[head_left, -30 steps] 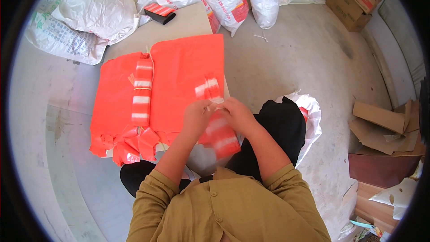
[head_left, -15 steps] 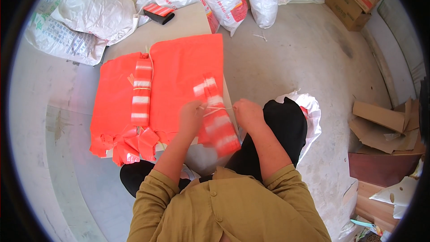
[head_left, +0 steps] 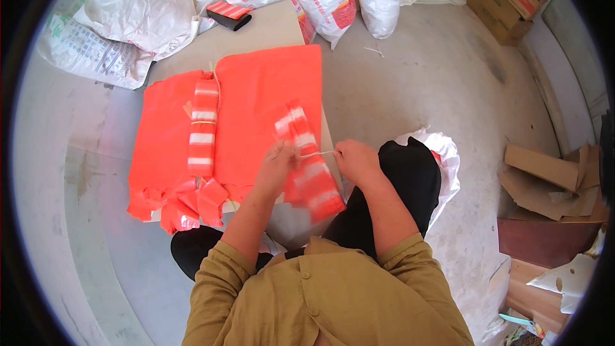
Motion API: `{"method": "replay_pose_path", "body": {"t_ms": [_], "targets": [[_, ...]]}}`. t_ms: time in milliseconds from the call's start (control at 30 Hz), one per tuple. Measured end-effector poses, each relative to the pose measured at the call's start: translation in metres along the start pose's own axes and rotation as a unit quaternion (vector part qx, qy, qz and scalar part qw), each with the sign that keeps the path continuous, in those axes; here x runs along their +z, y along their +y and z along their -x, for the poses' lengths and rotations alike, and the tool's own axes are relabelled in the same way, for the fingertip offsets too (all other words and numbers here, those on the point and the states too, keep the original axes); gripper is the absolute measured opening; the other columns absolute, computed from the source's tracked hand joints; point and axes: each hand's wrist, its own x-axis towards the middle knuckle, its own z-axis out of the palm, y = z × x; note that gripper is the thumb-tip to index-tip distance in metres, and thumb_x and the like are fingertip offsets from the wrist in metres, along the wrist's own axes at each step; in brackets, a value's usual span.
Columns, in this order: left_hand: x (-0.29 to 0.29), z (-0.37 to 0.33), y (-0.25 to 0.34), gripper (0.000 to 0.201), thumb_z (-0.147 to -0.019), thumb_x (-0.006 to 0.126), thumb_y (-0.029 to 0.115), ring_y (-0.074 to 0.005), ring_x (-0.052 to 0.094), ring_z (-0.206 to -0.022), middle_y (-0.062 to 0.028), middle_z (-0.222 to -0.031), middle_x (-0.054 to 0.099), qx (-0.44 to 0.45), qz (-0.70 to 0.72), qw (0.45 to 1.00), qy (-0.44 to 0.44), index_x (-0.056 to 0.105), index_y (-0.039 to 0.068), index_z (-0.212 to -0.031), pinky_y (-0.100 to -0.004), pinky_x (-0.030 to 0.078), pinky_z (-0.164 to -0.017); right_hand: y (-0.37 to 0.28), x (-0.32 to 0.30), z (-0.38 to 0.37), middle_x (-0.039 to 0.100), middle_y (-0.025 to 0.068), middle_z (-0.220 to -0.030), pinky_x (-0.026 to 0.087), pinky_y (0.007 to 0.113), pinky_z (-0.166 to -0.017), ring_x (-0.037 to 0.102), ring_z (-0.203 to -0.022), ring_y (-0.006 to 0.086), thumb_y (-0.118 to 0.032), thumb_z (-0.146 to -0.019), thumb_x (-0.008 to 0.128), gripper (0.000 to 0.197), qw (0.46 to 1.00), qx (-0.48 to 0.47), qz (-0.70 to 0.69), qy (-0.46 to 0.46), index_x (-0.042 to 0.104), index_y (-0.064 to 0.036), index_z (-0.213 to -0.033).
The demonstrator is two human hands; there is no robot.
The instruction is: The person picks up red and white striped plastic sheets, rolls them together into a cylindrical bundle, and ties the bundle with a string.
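Note:
A folded bundle of red-and-white striped plastic bags (head_left: 314,170) lies slantwise over the near right corner of a red stack, close to my knee. A thin pale string (head_left: 317,153) runs taut across its middle, between my hands. My left hand (head_left: 280,160) is closed at the bundle's left edge with the string in its fingers. At the right, my right hand (head_left: 356,161) pinches the string's other end, just off the bundle. A second striped bundle (head_left: 202,134), with a band around it, rests upright on the red plastic stack (head_left: 269,83).
Under the stack is a low board (head_left: 272,19), with a black-and-red folded piece (head_left: 229,15) at its far end. White woven sacks (head_left: 138,9) line the back. An open white sack (head_left: 448,160) stands by my right knee. Cardboard pieces (head_left: 544,176) lie at the right.
My left hand has shifted slightly right and nearer the bundle. Two strands spread across the bundle before; now they are drawn into one tight line. My right hand has barely moved.

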Motion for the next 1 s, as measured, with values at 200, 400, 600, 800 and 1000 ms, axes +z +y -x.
{"method": "replay_pose_path", "body": {"t_ms": [200,400,600,800,1000], "targets": [[0.006,-0.002,-0.008,0.026,-0.104,0.043,0.023,-0.0110,0.048,-0.069,-0.0011,-0.076,0.054,0.002,0.079,0.996,0.050,0.052,0.009,-0.084,-0.0268,0.042,-0.068,-0.002,-0.004,0.000,0.066,0.0148,-0.103,0.050,0.048,-0.084,0.063,-0.099,0.0355,-0.026,-0.092,0.050,0.025,1.000,0.012,0.006,-0.022,0.067,-0.0076,-0.094],[0.000,-0.003,-0.016,0.026,-0.105,0.045,0.024,-0.0128,0.047,-0.066,-0.0037,-0.075,0.052,0.003,0.100,0.994,0.051,0.048,0.009,-0.084,-0.0261,0.043,-0.064,0.006,0.003,-0.003,0.066,0.0130,-0.098,0.051,0.047,-0.077,0.063,-0.093,0.0363,-0.026,-0.089,0.052,0.024,1.000,0.021,0.007,-0.004,0.066,-0.0077,-0.087],[0.002,-0.001,-0.009,0.027,-0.105,0.045,0.025,-0.0131,0.048,-0.066,-0.0038,-0.075,0.052,-0.018,0.108,0.992,0.062,0.048,0.010,-0.083,-0.0264,0.043,-0.064,0.007,0.007,-0.006,0.067,0.0169,-0.092,0.051,0.046,-0.080,0.064,-0.088,0.0368,-0.025,-0.089,0.052,0.025,0.995,0.025,-0.089,0.033,0.067,-0.0046,-0.090],[0.006,0.002,-0.003,0.026,-0.104,0.044,0.022,-0.0112,0.047,-0.066,-0.0013,-0.073,0.053,-0.007,0.081,0.995,0.049,0.050,0.009,-0.082,-0.0264,0.041,-0.065,-0.016,0.006,-0.019,0.060,-0.0021,-0.072,0.042,0.024,-0.062,0.052,-0.068,0.0066,-0.018,-0.089,0.057,0.018,0.823,0.091,-0.544,-0.133,0.060,-0.0052,-0.077],[0.010,0.001,0.008,0.028,-0.103,0.045,0.020,-0.0112,0.048,-0.067,-0.0017,-0.072,0.053,0.020,0.066,0.997,0.039,0.050,0.009,-0.077,-0.0269,0.040,-0.067,-0.014,0.028,-0.025,0.063,0.0073,-0.070,0.046,0.031,-0.061,0.059,-0.066,0.0144,-0.022,-0.090,0.056,0.025,0.891,0.002,-0.441,-0.112,0.061,-0.0012,-0.078]]}}
